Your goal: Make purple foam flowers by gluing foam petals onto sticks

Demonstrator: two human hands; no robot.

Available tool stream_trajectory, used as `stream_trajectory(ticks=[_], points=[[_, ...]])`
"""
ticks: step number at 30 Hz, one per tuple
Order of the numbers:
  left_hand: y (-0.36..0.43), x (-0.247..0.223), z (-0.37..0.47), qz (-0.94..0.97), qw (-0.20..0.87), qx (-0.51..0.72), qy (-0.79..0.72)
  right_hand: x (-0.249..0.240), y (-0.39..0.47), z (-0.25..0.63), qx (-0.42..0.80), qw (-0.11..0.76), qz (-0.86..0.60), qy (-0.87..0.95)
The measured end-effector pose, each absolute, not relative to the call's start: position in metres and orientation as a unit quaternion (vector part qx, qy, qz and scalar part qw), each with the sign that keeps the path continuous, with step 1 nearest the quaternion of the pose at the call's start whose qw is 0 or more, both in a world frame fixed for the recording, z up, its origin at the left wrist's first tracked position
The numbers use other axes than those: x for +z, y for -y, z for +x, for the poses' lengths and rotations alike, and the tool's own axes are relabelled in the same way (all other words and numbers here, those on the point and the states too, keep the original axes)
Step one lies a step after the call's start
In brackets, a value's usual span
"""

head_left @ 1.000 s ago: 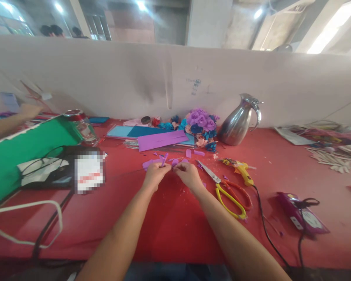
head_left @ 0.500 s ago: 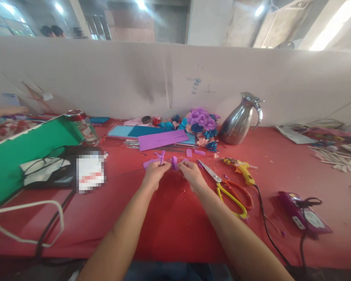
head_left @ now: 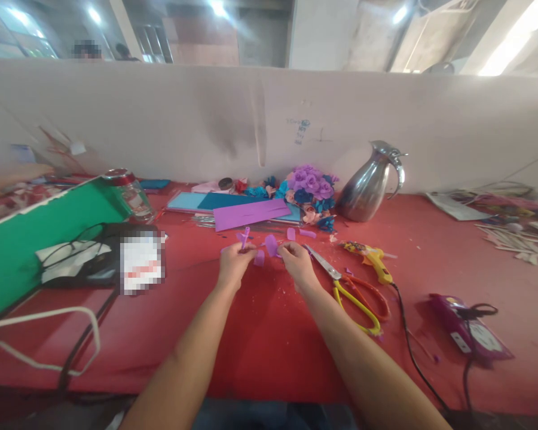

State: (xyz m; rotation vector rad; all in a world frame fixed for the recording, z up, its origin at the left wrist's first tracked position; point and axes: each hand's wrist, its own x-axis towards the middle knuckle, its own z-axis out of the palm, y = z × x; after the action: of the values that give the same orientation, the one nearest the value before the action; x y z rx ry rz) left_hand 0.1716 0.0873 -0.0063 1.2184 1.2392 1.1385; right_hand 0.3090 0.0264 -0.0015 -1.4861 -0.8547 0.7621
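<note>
My left hand [head_left: 234,264] is closed in a pinch around a thin, rolled purple paper piece [head_left: 245,237] that stands up above the thumb. Across from it, my right hand [head_left: 296,264] pinches the edge of a rounded purple paper petal [head_left: 271,245]. A small gap separates the petal from the rolled piece. Between the hands shows another small purple paper piece [head_left: 259,258]; whether it lies on the table or touches the left fingertips is unclear. Scissors [head_left: 336,276] with yellow and red handles lie beside my right hand.
Behind the hands lie a purple paper sheet [head_left: 251,215] and a heap of paper flowers [head_left: 311,190]. A metal jug [head_left: 365,185] stands at the back. To the right are a yellow glue gun [head_left: 373,261] and a corded purple box [head_left: 468,328]; a lidded jar [head_left: 132,196] leans left.
The petal in my right hand has turned its broad face toward me. My hands have drawn slightly apart, and a small purple piece now shows between them.
</note>
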Motion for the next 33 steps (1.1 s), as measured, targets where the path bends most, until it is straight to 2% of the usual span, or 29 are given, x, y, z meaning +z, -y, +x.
stream_trajectory(ticks=[8,19,22,28,33], points=[[-0.069,0.012,0.183,0.525,0.575,0.413,-0.472,-0.003,-0.026,0.303,0.372,0.603,-0.596,0.379],[-0.069,0.008,0.183,0.523,0.551,0.412,-0.503,-0.007,-0.026,0.301,0.387,0.594,-0.602,0.368],[-0.073,0.008,0.182,0.508,0.539,0.430,-0.515,-0.005,-0.025,0.304,0.340,0.554,-0.651,0.392],[-0.078,0.013,0.176,0.460,0.511,0.464,-0.559,-0.002,-0.022,0.311,0.134,0.434,-0.734,0.506],[-0.079,0.015,0.174,0.448,0.514,0.469,-0.562,-0.004,-0.022,0.311,0.118,0.377,-0.749,0.532]])
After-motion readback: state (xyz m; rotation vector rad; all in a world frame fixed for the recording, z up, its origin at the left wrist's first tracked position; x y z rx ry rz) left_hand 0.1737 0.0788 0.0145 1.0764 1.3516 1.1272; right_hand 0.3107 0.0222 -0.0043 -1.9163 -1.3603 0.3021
